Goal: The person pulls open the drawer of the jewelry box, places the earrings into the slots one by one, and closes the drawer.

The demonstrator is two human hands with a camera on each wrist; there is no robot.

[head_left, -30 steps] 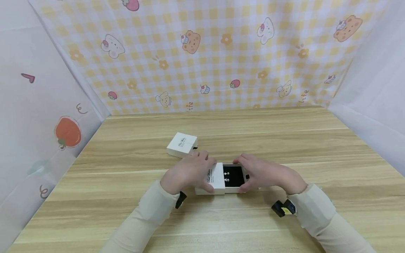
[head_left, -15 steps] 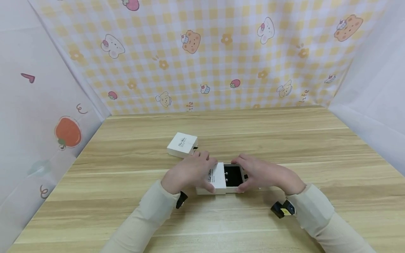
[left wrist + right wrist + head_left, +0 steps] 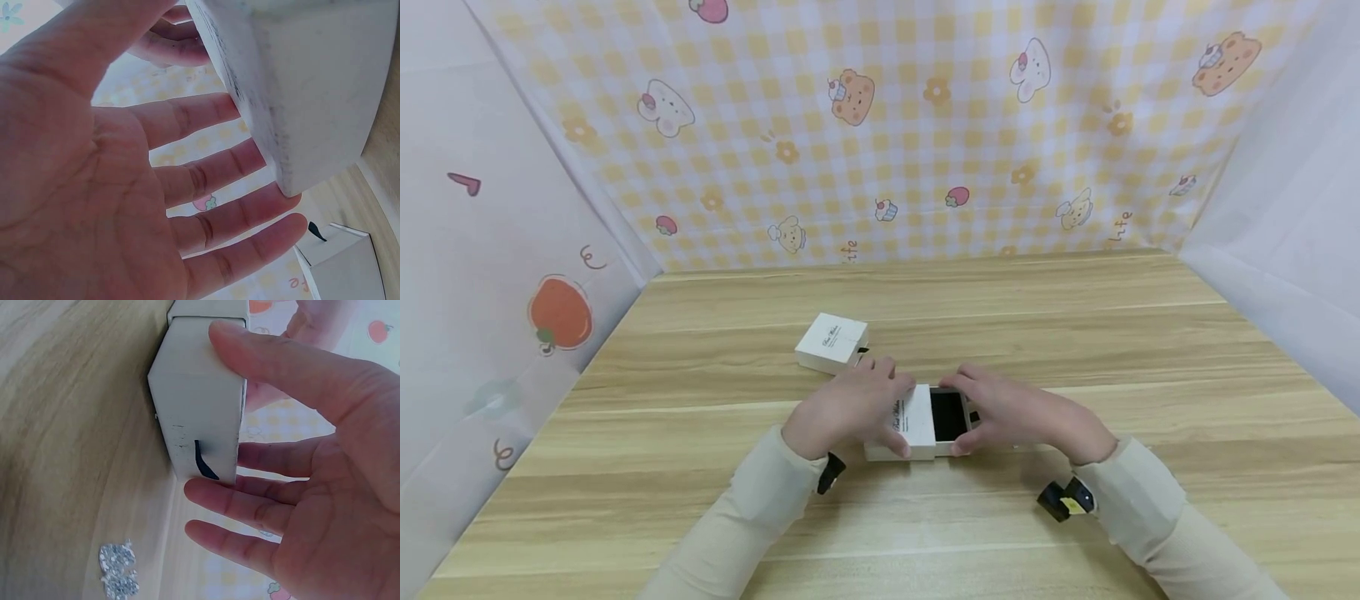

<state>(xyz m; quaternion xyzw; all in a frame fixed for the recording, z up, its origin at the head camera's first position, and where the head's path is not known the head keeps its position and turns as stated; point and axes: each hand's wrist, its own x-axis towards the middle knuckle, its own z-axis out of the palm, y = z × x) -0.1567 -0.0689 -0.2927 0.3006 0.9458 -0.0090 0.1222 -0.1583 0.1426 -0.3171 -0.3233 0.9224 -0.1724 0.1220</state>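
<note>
In the head view my left hand point(image 3: 852, 408) grips the printed white sleeve of a small jewelry box point(image 3: 919, 423) on the table, thumb on the near side and fingers on the far side. The box's drawer point(image 3: 949, 417), lined in black, sticks out partway to the right. My right hand point(image 3: 1018, 414) pinches this drawer between thumb and fingers. The right wrist view shows the drawer's white end point(image 3: 181, 419) with a black ribbon tab point(image 3: 203, 465). No earrings show on the visible lining; the part inside the sleeve is hidden.
A second white box point(image 3: 831, 342) with a black tab lies behind my left hand. Glittering silvery pieces point(image 3: 119, 572) rest on the wooden table point(image 3: 1000, 533) beyond the drawer end in the right wrist view. A checked cloth point(image 3: 925, 125) hangs behind the table.
My right hand has moved left, pushing the drawer further into the sleeve. The earrings seen on the black lining have passed out of sight under the sleeve. My left hand stays nearly still.
</note>
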